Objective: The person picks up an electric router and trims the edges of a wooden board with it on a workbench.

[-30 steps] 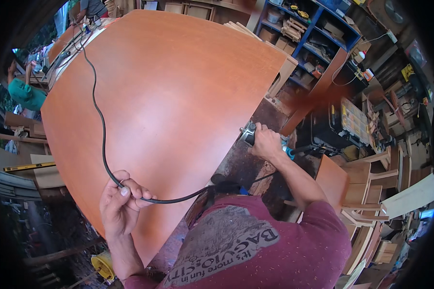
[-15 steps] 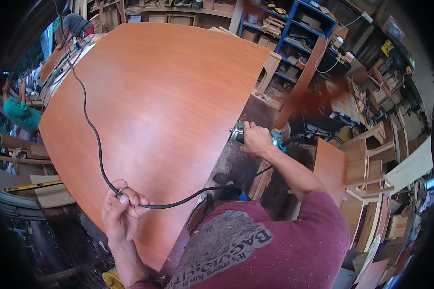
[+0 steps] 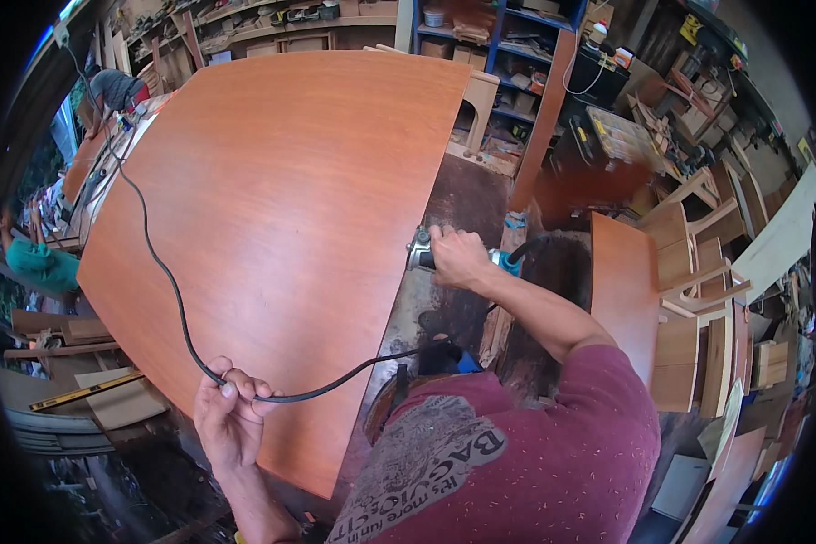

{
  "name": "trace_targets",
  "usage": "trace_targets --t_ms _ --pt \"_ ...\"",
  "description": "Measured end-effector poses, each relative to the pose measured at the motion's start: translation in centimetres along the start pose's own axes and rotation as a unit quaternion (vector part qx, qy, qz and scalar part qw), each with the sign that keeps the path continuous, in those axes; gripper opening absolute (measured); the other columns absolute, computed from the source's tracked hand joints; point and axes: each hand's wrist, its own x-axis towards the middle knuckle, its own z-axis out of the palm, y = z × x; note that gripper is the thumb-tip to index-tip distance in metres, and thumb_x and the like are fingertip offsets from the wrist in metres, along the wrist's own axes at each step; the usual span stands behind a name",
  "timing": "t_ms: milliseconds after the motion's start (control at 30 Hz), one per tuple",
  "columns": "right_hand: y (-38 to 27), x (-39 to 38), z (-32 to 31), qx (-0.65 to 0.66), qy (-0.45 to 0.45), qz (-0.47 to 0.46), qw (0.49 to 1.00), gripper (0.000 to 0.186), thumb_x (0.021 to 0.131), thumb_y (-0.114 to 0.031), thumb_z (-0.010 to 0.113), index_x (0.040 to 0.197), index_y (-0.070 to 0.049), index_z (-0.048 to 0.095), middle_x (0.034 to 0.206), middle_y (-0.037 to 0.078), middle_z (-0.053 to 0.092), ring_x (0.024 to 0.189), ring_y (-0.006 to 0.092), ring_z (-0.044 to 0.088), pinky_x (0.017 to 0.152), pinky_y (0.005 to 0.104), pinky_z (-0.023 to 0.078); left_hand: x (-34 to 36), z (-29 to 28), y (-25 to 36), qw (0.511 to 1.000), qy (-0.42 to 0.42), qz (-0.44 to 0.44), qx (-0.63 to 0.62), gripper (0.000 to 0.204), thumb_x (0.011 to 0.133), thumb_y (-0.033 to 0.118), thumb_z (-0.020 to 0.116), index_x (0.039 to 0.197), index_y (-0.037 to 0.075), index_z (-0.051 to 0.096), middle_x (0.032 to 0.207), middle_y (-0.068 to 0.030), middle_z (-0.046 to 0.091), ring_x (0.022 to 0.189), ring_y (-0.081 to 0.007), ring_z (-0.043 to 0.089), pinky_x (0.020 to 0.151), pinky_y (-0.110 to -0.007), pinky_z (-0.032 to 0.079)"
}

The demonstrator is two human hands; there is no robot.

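We counted 1 black cord [image 3: 168, 272] and 1 power tool [image 3: 420, 249] in hand, and 1 large reddish-brown wooden panel [image 3: 272, 199] spread out before the person. The left grip [image 3: 231, 408] was closed in a pinch, thumb against fingers, around the black cord over the panel's near left part. The right grip [image 3: 461, 257] was wrapped firmly over the power tool, which sat at the panel's right edge. We could not tell how its underside met that edge, since the hand covered most of the body; only its grey metal front and a teal rear part showed.

We saw 2 other people at the upper left: 1 in a grey top [image 3: 118, 89], bent forward, and 1 in a green top [image 3: 41, 263], partly lost in the dark rim. Around the room we counted 1 blue shelf unit [image 3: 496, 41], cut off at the top, 1 case with a clear lid [image 3: 621, 134], 1 yellow level [image 3: 86, 392] at the left and 1 smaller brown board [image 3: 624, 290] at the right. The wood pieces beyond that board overlapped too much for us to count.

Beside the maroon shirt [image 3: 553, 444], itself cut off by the lower edge, the cord ran into a dark patch, and we could not trace it fully to the tool. A reddish blur [image 3: 598, 186] near the case was too smeared to name.
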Motion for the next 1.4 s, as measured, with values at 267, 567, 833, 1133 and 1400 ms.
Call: trace_targets --t_ms 267,567,833,1133,1400 --pt "-2.1 -1.9 0.8 -0.003 0.005 -0.010 1.000 0.061 0.066 -0.022 0.082 0.113 0.004 0.055 0.104 0.025 0.069 0.089 0.0410 0.073 0.075 0.0482 0.061 -0.9 -0.2 0.6 1.000 -0.008 0.002 0.001 0.035 0.103 0.008 0.060 0.136 0.001 0.051 0.097 -0.0121 0.065 0.098 -0.0277 0.071 0.090 -0.050 0.064" --pt "-4.0 -3.9 1.1 0.013 -0.012 -0.012 1.000 0.065 0.066 -0.029 0.088 0.112 0.003 0.054 0.104 0.025 0.068 0.091 0.0408 0.073 0.075 0.0476 0.061 -1.0 -0.6 0.7 1.000 -0.003 0.012 0.008 0.035 0.104 0.008 0.059 0.137 0.001 0.050 0.100 -0.0116 0.064 0.101 -0.0273 0.070 0.090 -0.050 0.065" --pt "-6.4 -6.6 1.5 0.024 -0.015 -0.020 0.999 0.049 0.070 -0.014 0.074 0.112 0.003 0.055 0.099 0.022 0.069 0.087 0.0383 0.074 0.072 0.0460 0.060 -2.7 -1.6 1.5 1.000 -0.016 0.002 0.010 0.038 0.104 0.009 0.060 0.139 0.002 0.049 0.100 -0.0106 0.064 0.101 -0.0263 0.070 0.089 -0.049 0.062" --pt "-10.3 -10.4 2.5 -0.007 0.006 -0.010 1.000 0.062 0.065 -0.026 0.088 0.108 0.003 0.055 0.098 0.023 0.068 0.089 0.0404 0.073 0.075 0.0483 0.061 -7.1 -3.6 4.1 1.000 -0.012 -0.017 0.022 0.038 0.103 0.009 0.060 0.139 0.001 0.053 0.098 -0.0103 0.065 0.099 -0.0269 0.070 0.089 -0.049 0.061" --pt "-14.3 -14.6 3.1 0.000 0.009 -0.012 1.000 0.061 0.065 -0.023 0.087 0.110 0.004 0.055 0.099 0.024 0.068 0.089 0.0406 0.073 0.075 0.0476 0.061 -11.8 -5.6 5.0 0.997 -0.018 -0.019 -0.076 0.060 0.096 0.008 0.062 0.151 -0.005 0.041 0.122 -0.0196 0.065 0.114 -0.0350 0.067 0.103 -0.062 0.054"
